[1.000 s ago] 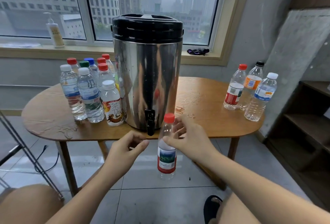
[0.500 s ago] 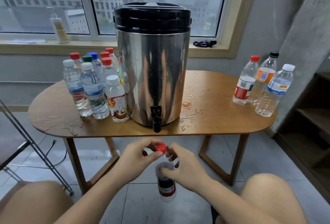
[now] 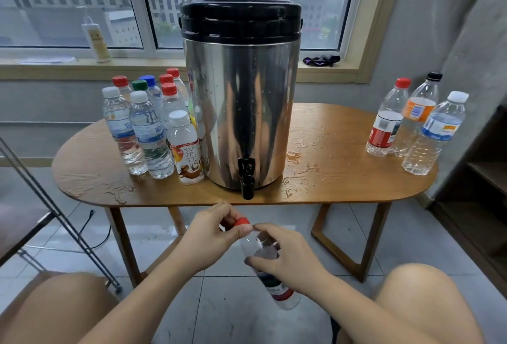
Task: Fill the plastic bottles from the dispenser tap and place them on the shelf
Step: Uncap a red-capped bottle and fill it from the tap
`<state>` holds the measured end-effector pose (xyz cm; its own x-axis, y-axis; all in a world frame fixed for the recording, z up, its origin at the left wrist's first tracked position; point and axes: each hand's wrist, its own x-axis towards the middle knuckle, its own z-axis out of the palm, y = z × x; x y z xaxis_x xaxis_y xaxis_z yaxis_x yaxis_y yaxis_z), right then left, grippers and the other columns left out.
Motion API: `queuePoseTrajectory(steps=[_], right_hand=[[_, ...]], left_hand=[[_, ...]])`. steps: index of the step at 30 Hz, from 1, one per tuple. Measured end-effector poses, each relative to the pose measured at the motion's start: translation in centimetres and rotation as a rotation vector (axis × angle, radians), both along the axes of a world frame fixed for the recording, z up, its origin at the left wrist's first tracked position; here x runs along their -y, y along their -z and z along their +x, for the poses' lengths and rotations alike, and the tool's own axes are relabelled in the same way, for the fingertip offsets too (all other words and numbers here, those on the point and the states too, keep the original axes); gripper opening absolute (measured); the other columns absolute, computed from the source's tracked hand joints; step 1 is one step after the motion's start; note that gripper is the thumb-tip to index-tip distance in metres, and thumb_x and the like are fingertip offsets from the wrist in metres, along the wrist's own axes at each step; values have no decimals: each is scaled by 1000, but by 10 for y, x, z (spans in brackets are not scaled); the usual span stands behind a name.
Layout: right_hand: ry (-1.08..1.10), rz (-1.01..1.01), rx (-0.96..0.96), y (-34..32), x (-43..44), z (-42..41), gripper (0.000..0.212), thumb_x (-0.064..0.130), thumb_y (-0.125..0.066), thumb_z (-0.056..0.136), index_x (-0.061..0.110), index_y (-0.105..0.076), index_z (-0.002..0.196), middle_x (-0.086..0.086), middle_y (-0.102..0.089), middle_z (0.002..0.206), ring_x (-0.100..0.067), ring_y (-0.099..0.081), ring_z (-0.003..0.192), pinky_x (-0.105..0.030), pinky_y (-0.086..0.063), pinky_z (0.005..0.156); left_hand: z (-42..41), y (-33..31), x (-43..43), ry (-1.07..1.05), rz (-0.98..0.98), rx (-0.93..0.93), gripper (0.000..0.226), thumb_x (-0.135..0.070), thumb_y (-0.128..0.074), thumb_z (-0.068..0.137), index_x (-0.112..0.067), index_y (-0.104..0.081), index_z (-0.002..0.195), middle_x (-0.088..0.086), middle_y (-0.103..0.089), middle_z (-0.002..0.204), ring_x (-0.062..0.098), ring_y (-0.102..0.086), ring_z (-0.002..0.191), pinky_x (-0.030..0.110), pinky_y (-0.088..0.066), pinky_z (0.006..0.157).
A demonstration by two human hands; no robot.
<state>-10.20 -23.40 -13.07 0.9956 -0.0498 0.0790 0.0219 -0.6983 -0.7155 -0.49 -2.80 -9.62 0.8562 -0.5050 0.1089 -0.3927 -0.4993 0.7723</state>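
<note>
Noted bottle (image 3: 277,290) tilted, cap end up, below table (image 3: 356,191) edge, in front of and lower than tap (image 3: 247,179). Fingers and thumb of left hand (image 3: 212,235) curled over red cap (image 3: 242,222), pinching it. Fingers of right hand (image 3: 286,260) wrapped round bottle's upper body, gripping. Steel dispenser (image 3: 241,91) stood mid-table. Cluster of capped bottles (image 3: 149,129) stood to its left; three bottles (image 3: 417,124) at table's right end. Water pooled on tabletop beside dispenser. Dark shelf (image 3: 489,176) at far right, well apart from hands.
</note>
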Motion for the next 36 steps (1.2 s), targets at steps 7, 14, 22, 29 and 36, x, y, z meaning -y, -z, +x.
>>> queuePoseTrajectory(steps=[7, 14, 22, 29, 36], right_hand=[[-10, -193, 74, 7, -5, 0, 75, 73, -76, 82, 42, -57, 147, 21, -65, 130, -1, -58, 118, -28, -54, 101], [18, -183, 97, 11, -5, 3, 69, 71, -78, 80, 46, -59, 141, 25, -63, 127, 0, -56, 118, -28, -53, 99], [25, -131, 90, 13, -1, 8, 73, 74, -77, 78, 43, -59, 142, 25, -63, 129, 1, -59, 116, -30, -56, 101], [12, -124, 89, 16, -4, 9, 72, 75, -77, 78, 45, -58, 141, 26, -62, 126, 2, -58, 115, -29, -55, 100], [57, -55, 65, 16, -4, 12, 72, 73, -80, 77, 43, -57, 139, 24, -63, 124, 0, -60, 113, -30, -56, 98]], left_hand=[[-8, 3, 6, -50, 243, 179, 44, -71, -53, 100, -31, -56, 82, -5, -59, 83, 13, -56, 74, 28, -43, 61], [-3, 4, 1, -28, 365, 136, 62, -95, -46, 81, -38, -62, 99, -12, -64, 93, 9, -62, 85, 26, -48, 67], [1, 2, -18, 170, 13, -80, 41, -35, -78, 100, -53, -67, 135, -30, -68, 131, -4, -60, 128, 31, -56, 102], [6, 0, -15, 36, -5, 76, 22, -48, -82, 90, -41, -78, 111, -23, -75, 102, 2, -68, 103, 17, -49, 80], [28, -11, -20, -176, -30, 249, 29, -45, -88, 87, -32, -71, 106, -20, -72, 96, -2, -66, 96, 12, -49, 78]])
